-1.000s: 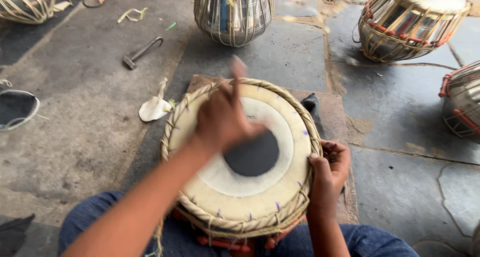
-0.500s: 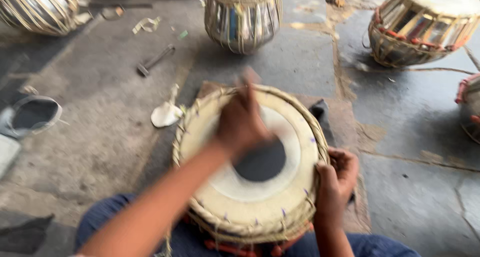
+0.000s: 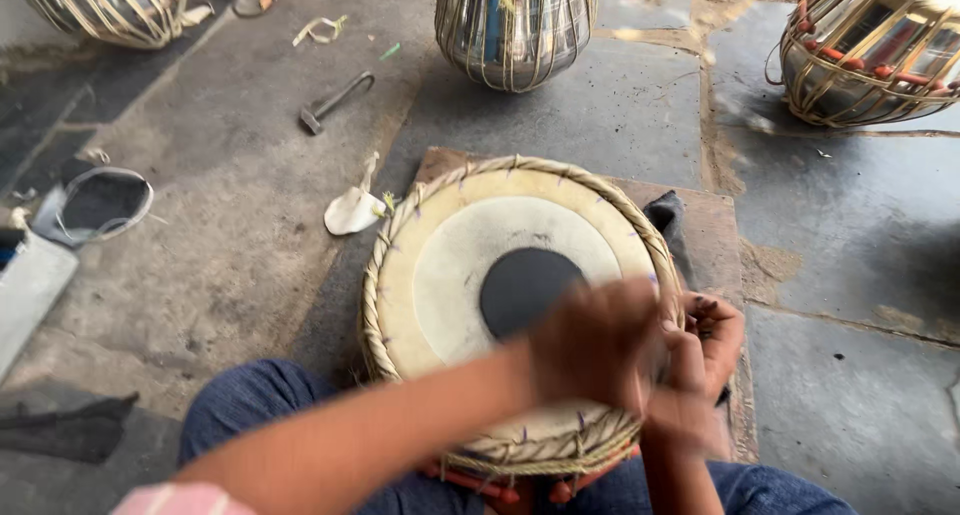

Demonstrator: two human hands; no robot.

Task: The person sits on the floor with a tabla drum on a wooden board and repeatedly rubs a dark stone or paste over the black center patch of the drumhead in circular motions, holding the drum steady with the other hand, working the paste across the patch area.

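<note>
Bare floor left of the drum (image 3: 450,275), hammer (image 3: 335,102) and metal drum (image 3: 512,27) beyond.

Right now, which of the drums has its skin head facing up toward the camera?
The drum between the person's knees: pale skin with a black centre disc. The others farther off show mainly their metal, strap-laced sides.

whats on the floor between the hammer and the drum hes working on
In the head view, a small whitish scrap lies on the stone floor between the hammer and the drum.

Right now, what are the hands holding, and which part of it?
The right hand grips the drum at its braided right rim. The left hand is a blur over the drumhead near that rim; whether it holds anything cannot be told.
</note>
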